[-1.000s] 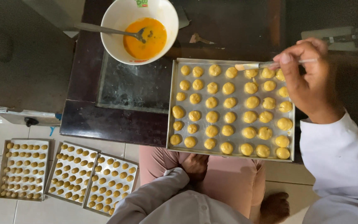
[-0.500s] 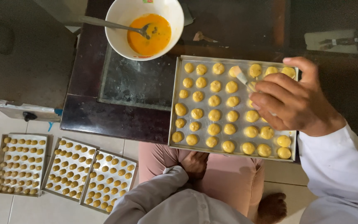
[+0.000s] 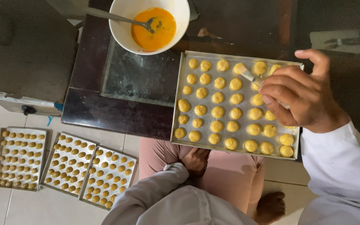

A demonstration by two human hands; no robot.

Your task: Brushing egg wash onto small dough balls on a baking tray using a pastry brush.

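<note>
Table [image 3: 88,112], dark and glossy, carries a metal baking tray [image 3: 179,104] at its near right edge, filled with rows of small yellow dough balls [image 3: 217,111], and a white bowl [image 3: 123,31] of orange beaten egg with a spoon [image 3: 117,18] in it at the far edge. Right hand [image 3: 303,98] hovers over the tray's far right corner, fingers pinched together on a small brush [image 3: 246,74] whose tip touches a ball in the far row, while the left hand [image 3: 194,160] rests on the lap below the near edge, fingers curled loosely on nothing. Three more filled trays [image 3: 65,164] lie on the tiled floor [image 3: 17,208] to the left.
</note>
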